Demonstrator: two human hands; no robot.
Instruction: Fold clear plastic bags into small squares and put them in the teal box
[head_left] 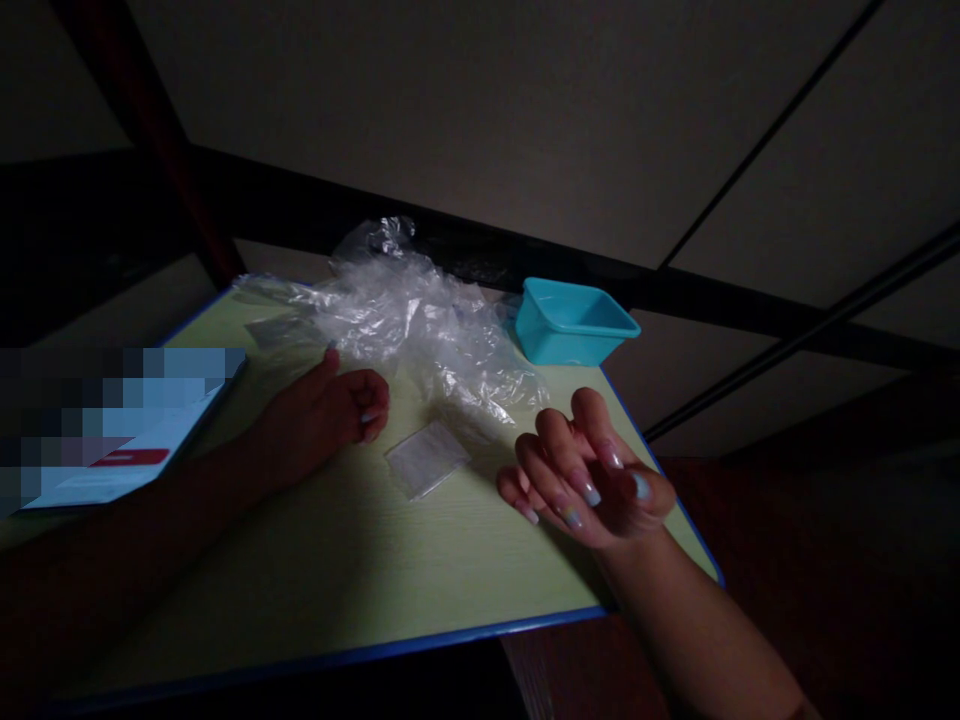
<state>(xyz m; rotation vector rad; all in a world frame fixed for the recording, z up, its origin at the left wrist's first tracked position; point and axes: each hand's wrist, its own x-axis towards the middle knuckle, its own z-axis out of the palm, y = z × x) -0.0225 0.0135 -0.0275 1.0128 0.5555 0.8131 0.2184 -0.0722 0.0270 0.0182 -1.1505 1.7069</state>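
My right hand (589,470) is raised over the right side of the table, palm turned up. Its fingers bend loosely and stand apart, with nothing in them. Nearer the left side, my left hand (326,405) hovers or rests by the crumpled clear plastic bags (420,310); its thumb sticks up away from the half-curled fingers, and I see nothing held. Between the two hands a small flat clear plastic packet (427,460), folded into a rough square, lies on the tabletop.
A turquoise plastic basket (574,335) stands at the table's back right corner. On the left is a lit screen (150,440), partly blurred out. The pale green table (450,560) has a blue edge. Behind it are cabinet panels (480,130), and the room is dim.
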